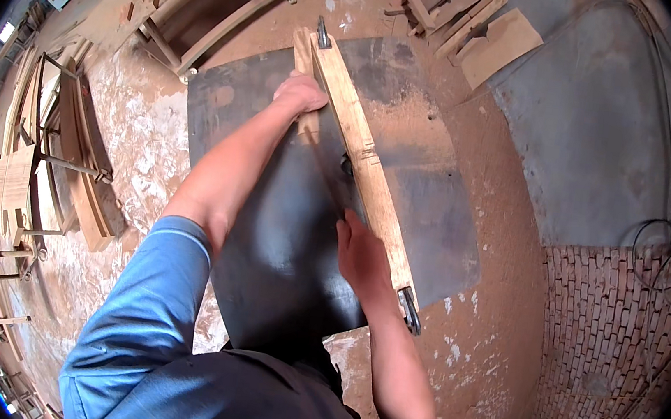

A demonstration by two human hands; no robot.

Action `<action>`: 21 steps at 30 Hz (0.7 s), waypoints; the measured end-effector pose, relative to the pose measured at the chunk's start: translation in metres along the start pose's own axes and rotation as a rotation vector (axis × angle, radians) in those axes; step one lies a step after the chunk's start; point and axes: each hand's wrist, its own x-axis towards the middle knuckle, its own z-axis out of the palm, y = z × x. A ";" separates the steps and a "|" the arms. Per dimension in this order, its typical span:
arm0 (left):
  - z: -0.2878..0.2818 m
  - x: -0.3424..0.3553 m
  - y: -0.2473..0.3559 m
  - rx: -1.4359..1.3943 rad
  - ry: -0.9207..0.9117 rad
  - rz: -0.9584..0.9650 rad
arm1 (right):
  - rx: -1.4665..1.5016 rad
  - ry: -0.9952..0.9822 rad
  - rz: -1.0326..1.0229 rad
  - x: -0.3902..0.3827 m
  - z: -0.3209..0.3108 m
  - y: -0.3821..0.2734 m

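A long, narrow wooden strip [309, 124] lies along the left side of a straight wooden fence [346, 115] on a dark metal table [266, 235]. My left hand [302, 93] is closed over the strip near its far end, close to the fence. Nearer to me, my right hand [363, 258] grips the strip's near end, fingers curled beside the fence. Between the hands the strip looks thin and shadowed. Clamps hold the fence at its far end [323, 34] and near end [408, 310]. A small black part [347, 164] shows at the fence's left edge, partly hidden.
Wooden boards [85, 156] rest on a rack at the left. A wheeled wooden frame [236, 24] stands beyond the table. Plywood pieces [499, 46] lie at the far right. Brick paving [610, 340] and loose cables [662, 247] are on the right. Sawdust [415, 127] covers part of the tabletop.
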 end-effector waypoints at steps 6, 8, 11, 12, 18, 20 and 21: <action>-0.014 -0.047 -0.072 -1.139 -0.313 -0.031 | 0.484 0.015 0.208 -0.113 0.009 0.060; -0.010 -0.077 -0.097 -1.259 -0.269 0.060 | 0.656 0.103 0.272 -0.160 0.004 0.088; -0.009 -0.141 -0.109 -0.813 -0.028 0.274 | 0.730 0.198 0.415 -0.216 -0.021 0.112; 0.000 -0.167 -0.100 -0.635 0.119 0.371 | 0.752 0.260 0.444 -0.233 -0.022 0.129; 0.089 -0.250 -0.059 0.392 0.506 1.022 | 0.783 0.375 0.423 -0.315 -0.040 0.153; 0.127 -0.264 -0.046 0.510 0.385 1.084 | 0.759 0.379 0.450 -0.337 -0.036 0.160; 0.145 -0.275 -0.040 0.485 0.360 1.122 | 0.754 0.380 0.459 -0.347 -0.033 0.163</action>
